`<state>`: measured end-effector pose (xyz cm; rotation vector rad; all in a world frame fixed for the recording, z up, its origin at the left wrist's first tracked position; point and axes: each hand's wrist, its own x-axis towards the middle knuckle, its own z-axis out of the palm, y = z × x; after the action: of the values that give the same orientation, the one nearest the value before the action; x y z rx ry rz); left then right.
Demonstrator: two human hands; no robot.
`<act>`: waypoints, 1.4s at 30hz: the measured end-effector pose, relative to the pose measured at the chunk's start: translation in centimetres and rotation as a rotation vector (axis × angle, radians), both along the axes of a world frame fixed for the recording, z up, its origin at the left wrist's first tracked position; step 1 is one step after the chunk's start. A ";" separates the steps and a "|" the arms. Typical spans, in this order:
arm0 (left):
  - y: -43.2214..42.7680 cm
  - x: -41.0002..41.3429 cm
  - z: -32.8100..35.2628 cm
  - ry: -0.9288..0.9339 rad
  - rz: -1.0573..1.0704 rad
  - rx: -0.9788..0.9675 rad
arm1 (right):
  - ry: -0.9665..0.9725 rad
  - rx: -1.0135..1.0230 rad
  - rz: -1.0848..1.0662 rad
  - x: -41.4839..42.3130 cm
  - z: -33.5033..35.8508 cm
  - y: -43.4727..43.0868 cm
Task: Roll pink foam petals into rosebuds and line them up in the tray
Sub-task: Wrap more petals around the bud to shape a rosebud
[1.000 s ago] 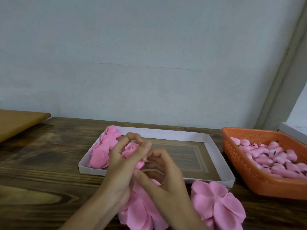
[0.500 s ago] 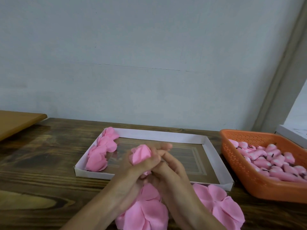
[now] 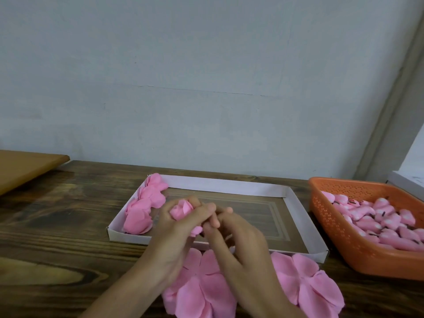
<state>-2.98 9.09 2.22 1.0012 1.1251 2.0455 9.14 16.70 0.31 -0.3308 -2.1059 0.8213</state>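
**Both hands at a half-rolled rosebud above the tray**

The left hand (image 3: 176,228) has its fingers and thumb curled round a pink rosebud (image 3: 182,210), held over the near left part of the white tray (image 3: 229,185). The right hand (image 3: 236,239) meets it with bent fingers at the bud's lower end; blur hides whether they pinch it. A line of finished rosebuds (image 3: 143,207) lies along the tray's left wall. Flat pink petals (image 3: 307,281) lie on the desk (image 3: 57,214) near the tray. An orange basket (image 3: 344,237) of pink pieces stands right.
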 end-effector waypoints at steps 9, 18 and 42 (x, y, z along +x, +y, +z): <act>0.1 0.1 0.0 -0.228 0.012 -0.095 | 0.204 0.131 -0.046 -1.2 -1.2 -1.9; -0.2 1.0 0.0 -0.320 -0.229 -0.089 | 0.273 -0.477 0.168 -1.2 -0.5 -1.5; -0.2 -2.1 -1.2 0.429 0.291 -0.140 | 0.072 0.387 -0.005 0.9 1.6 0.3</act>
<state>-5.09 8.89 0.99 1.3063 1.6973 1.9821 10.00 17.05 1.96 -0.0968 -2.1380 0.4008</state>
